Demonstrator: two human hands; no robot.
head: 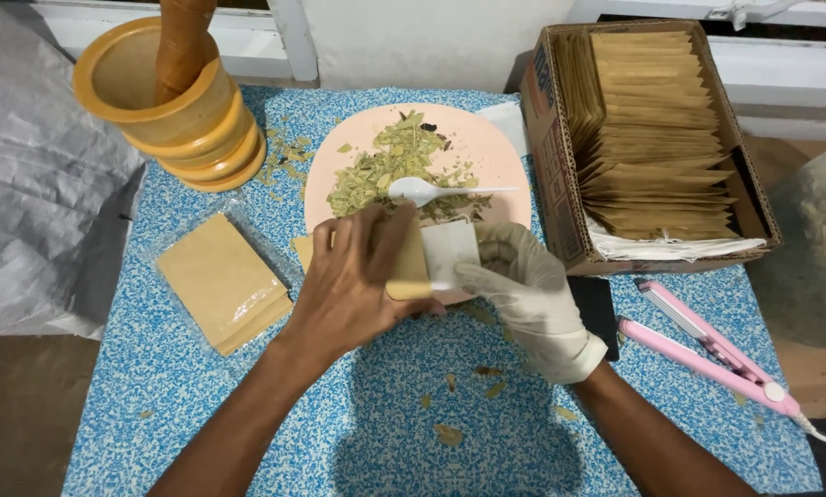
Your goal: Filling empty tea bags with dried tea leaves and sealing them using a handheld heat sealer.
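Bare left hand (353,285) pinches a tan paper pouch (409,267); the white-gloved right hand (533,294) grips its white liner (450,250), near the pink plate (496,152).

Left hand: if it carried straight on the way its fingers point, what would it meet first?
The left hand points up and right over the tan pouch. Next in line is probably the white plastic spoon on the pink plate, though height is unclear.

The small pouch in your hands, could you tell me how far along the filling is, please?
Done: crushed leaves lie on the pink plate. In hand: left hand and gloved right hand hold a pouch by the plate. Left: many pouches stand in the box.
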